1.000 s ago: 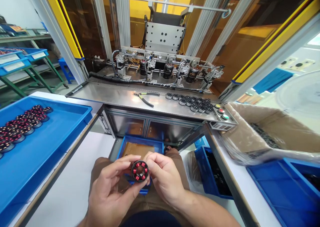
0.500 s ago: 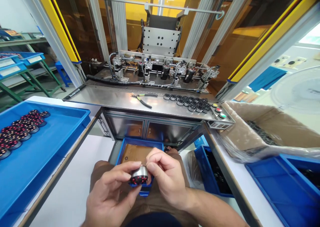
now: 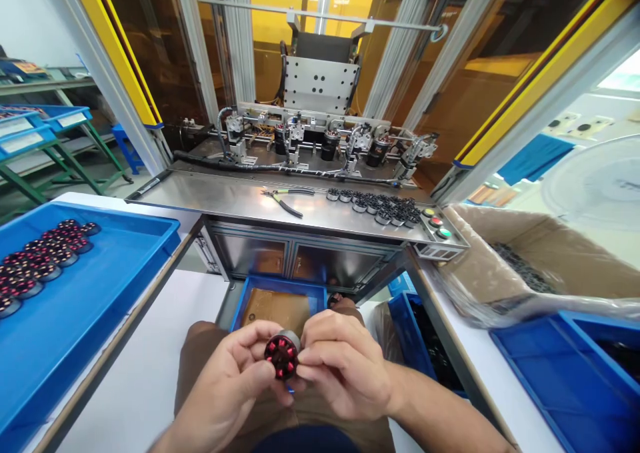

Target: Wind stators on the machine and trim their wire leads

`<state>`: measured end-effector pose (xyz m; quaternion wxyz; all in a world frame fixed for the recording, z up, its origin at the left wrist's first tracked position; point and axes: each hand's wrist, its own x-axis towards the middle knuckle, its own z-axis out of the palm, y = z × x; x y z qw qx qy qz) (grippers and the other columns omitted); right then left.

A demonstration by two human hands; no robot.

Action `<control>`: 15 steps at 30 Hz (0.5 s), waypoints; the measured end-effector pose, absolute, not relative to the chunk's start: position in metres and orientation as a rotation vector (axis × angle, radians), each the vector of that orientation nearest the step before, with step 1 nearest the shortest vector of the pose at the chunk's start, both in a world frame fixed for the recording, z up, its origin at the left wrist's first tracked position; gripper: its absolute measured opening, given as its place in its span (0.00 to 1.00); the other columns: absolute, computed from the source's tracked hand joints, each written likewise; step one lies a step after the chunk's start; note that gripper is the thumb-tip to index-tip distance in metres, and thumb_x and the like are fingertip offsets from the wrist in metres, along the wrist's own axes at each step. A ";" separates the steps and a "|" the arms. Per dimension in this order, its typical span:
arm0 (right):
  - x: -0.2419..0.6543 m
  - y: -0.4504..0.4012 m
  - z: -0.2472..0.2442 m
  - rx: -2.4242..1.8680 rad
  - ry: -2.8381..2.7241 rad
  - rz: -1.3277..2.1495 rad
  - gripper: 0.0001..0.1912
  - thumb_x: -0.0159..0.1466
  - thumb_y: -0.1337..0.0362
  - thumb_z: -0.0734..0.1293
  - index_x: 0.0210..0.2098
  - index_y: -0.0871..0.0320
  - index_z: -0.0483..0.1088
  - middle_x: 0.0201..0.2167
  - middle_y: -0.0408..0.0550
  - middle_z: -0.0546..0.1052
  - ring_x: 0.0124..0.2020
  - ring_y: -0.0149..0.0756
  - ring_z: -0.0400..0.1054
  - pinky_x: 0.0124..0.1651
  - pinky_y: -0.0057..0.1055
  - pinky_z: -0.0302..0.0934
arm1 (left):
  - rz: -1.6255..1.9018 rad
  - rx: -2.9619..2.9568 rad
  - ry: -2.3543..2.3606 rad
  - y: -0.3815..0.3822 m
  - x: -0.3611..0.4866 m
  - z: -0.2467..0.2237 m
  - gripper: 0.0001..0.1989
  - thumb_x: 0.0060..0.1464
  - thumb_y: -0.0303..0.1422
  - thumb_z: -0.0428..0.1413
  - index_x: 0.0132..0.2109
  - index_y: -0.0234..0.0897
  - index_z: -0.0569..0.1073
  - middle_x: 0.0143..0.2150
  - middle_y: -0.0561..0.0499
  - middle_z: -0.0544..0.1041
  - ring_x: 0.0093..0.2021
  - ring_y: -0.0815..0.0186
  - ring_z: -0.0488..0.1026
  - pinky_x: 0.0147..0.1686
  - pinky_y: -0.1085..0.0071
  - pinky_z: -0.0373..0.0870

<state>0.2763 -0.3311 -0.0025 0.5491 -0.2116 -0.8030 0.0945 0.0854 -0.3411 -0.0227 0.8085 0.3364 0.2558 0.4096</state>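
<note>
A round metal part (image 3: 282,356) with red windings inside a black ring is held above my lap, its wound face turned up toward the camera. My left hand (image 3: 240,373) grips it from the left, thumb on the near rim. At its right edge, the fingertips of my right hand (image 3: 345,363) are pinched together; whatever they hold, if anything, is too small to make out. Similar parts with red windings (image 3: 45,256) stand in rows in the blue tray (image 3: 110,266) at the left.
Pliers (image 3: 287,200) and a cluster of black-and-silver parts (image 3: 385,206) lie on the steel ledge (image 3: 215,193), beside push buttons (image 3: 436,222). Machine fixtures (image 3: 327,143) stand behind. At right are a plastic-lined box (image 3: 475,240) and blue bins (image 3: 540,373). A blue bin (image 3: 320,293) sits below.
The held part has tilted so its wound face points at the camera instead of downward. My right hand has moved slightly down and right, its fingers now at the part's right edge.
</note>
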 end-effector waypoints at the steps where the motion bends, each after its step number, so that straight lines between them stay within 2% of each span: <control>1: 0.278 -0.331 -0.003 -0.506 -1.895 0.239 0.08 0.68 0.67 0.65 0.47 0.57 0.71 0.29 0.48 0.74 0.29 0.35 0.71 0.31 0.32 0.72 | 0.908 0.725 0.581 -0.342 0.085 -0.022 0.19 0.47 0.39 0.70 0.44 0.38 0.79 0.33 0.50 0.80 0.30 0.68 0.78 0.29 0.76 0.74; 2: 0.280 -0.330 -0.004 -0.518 -1.885 0.252 0.11 0.67 0.65 0.67 0.49 0.57 0.70 0.32 0.50 0.74 0.32 0.37 0.72 0.34 0.33 0.72 | 0.933 0.729 0.619 -0.342 0.084 -0.021 0.19 0.46 0.39 0.71 0.44 0.38 0.79 0.33 0.49 0.81 0.30 0.68 0.78 0.30 0.75 0.75; 4: 0.286 -0.328 -0.004 -0.550 -1.862 0.279 0.24 0.65 0.59 0.71 0.58 0.56 0.66 0.44 0.56 0.74 0.43 0.43 0.73 0.43 0.40 0.74 | 0.957 0.739 0.676 -0.343 0.082 -0.020 0.21 0.45 0.40 0.71 0.45 0.37 0.78 0.35 0.47 0.82 0.32 0.66 0.79 0.32 0.74 0.75; 6: 0.291 -0.324 -0.003 -0.565 -1.851 0.322 0.38 0.62 0.55 0.74 0.67 0.53 0.57 0.57 0.63 0.67 0.56 0.50 0.69 0.52 0.47 0.72 | 0.955 0.753 0.692 -0.343 0.082 -0.019 0.22 0.45 0.41 0.71 0.45 0.37 0.78 0.36 0.45 0.83 0.32 0.64 0.79 0.33 0.72 0.76; 7: 0.294 -0.322 -0.001 -0.558 -1.856 0.349 0.42 0.61 0.54 0.75 0.68 0.52 0.54 0.60 0.64 0.64 0.59 0.52 0.66 0.55 0.49 0.70 | 0.952 0.758 0.692 -0.343 0.082 -0.019 0.21 0.45 0.41 0.71 0.45 0.38 0.78 0.36 0.45 0.84 0.32 0.64 0.80 0.33 0.71 0.76; 8: 0.295 -0.320 0.001 -0.542 -1.872 0.379 0.42 0.61 0.54 0.75 0.68 0.52 0.55 0.61 0.64 0.63 0.60 0.51 0.66 0.56 0.48 0.70 | 0.953 0.761 0.693 -0.344 0.083 -0.019 0.21 0.46 0.41 0.71 0.45 0.38 0.78 0.35 0.46 0.83 0.33 0.63 0.80 0.33 0.71 0.76; 10: 0.296 -0.317 0.006 -0.493 -1.917 0.424 0.35 0.61 0.57 0.75 0.64 0.55 0.62 0.56 0.62 0.68 0.55 0.46 0.69 0.54 0.43 0.71 | 0.976 0.753 0.711 -0.345 0.085 -0.019 0.20 0.45 0.40 0.71 0.45 0.39 0.78 0.33 0.48 0.82 0.32 0.63 0.79 0.33 0.70 0.76; 12: 0.293 -0.315 0.010 -0.462 -1.945 0.442 0.26 0.62 0.59 0.75 0.56 0.60 0.69 0.46 0.58 0.74 0.47 0.40 0.72 0.48 0.36 0.72 | 0.999 0.747 0.730 -0.345 0.086 -0.019 0.20 0.44 0.40 0.71 0.44 0.38 0.79 0.33 0.49 0.82 0.30 0.65 0.78 0.32 0.72 0.76; 15: 0.289 -0.314 0.013 -0.464 -1.947 0.445 0.14 0.63 0.61 0.74 0.45 0.62 0.74 0.37 0.55 0.76 0.39 0.36 0.72 0.40 0.31 0.71 | 0.985 0.762 0.706 -0.345 0.086 -0.021 0.21 0.45 0.40 0.71 0.45 0.39 0.78 0.35 0.49 0.82 0.29 0.67 0.77 0.30 0.73 0.76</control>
